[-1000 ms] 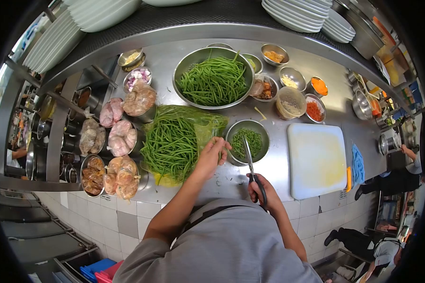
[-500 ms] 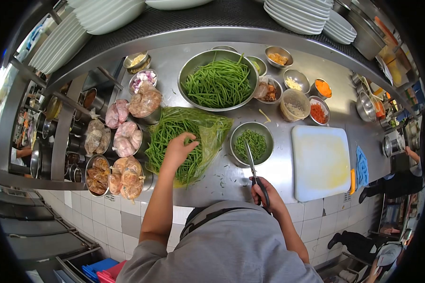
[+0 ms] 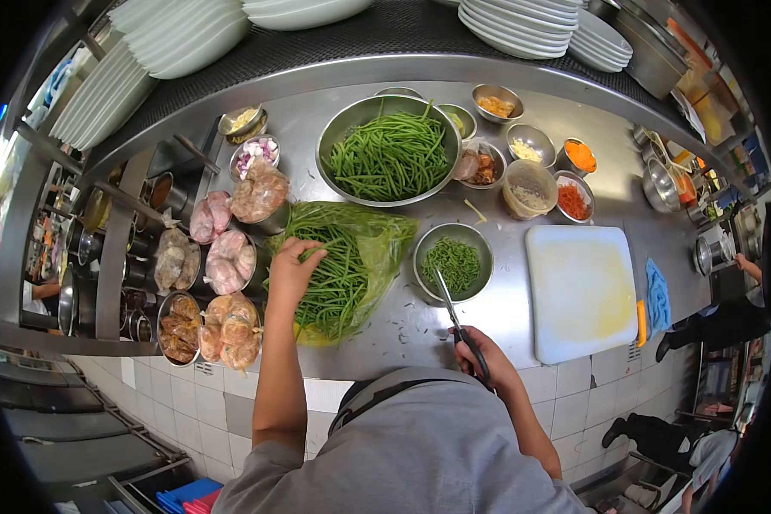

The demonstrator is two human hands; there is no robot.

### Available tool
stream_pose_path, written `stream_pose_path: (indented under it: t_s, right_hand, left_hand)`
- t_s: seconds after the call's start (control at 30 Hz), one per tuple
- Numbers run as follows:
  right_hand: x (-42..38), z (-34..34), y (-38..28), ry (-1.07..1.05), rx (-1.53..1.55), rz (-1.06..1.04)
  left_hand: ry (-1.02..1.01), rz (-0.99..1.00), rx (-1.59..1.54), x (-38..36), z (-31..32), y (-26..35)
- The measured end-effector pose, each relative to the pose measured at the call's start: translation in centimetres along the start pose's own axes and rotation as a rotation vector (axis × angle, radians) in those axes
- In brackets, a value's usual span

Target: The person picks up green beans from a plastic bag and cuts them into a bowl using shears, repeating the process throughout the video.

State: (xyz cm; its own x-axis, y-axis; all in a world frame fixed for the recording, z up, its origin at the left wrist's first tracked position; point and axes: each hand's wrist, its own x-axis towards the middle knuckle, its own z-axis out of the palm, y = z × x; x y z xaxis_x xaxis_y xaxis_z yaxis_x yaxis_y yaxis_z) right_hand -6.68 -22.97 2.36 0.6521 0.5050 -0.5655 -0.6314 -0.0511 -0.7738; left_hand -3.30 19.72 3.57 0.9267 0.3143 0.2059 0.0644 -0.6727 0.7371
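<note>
My left hand is over the left side of a pile of long green beans in an open yellow-green plastic bag. Its fingers are loosely bent and a little apart, and I see nothing held in them. My right hand is closed round the black handles of a pair of scissors. The blades point away from me, tips at the near side of a steel bowl of short-cut green beans. Behind stands a larger steel bowl heaped with long beans.
A white cutting board lies on the right, with an orange handle and a blue cloth beside it. Bagged meat crowds the left. Small bowls of chopped ingredients line the back, under a shelf with stacked plates.
My left hand has drawn left across the beans, its fingers now more bent. The scissors' tips have shifted slightly left and towards me, to the near side of the small bowl.
</note>
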Motion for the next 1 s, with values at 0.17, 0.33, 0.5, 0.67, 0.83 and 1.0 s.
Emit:
stream_pose_path:
  t_s: [0.17, 0.33, 0.5, 0.67, 0.83, 1.0]
  right_hand:
    - [0.1, 0.0, -0.1, -0.032, -0.068, 0.015]
    - [0.4, 0.1, -0.3, -0.046, -0.083, 0.022]
    - [0.4, 0.2, -0.7, -0.06, -0.151, 0.035]
    - [0.2, 0.1, -0.8, -0.083, -0.144, 0.014]
    - [0.9, 0.2, -0.6, -0.145, -0.236, -0.082]
    - [1.2, -0.3, -0.1, -0.165, -0.249, -0.047]
  left_hand:
    - [0.193, 0.003, -0.309, 0.4, -1.1, -1.5]
    - [0.214, -0.114, -0.544, 0.6, -1.8, 0.5]
    - [-0.05, -0.171, -0.107, 0.9, -3.0, -0.5]
    - [-0.179, -0.247, -0.349, 0.0, -2.0, 0.9]
    - [-0.252, -0.204, -0.36, 0.4, 1.5, -0.4]
    - [-0.21, -0.099, -0.124, 1.4, 6.4, -2.1]
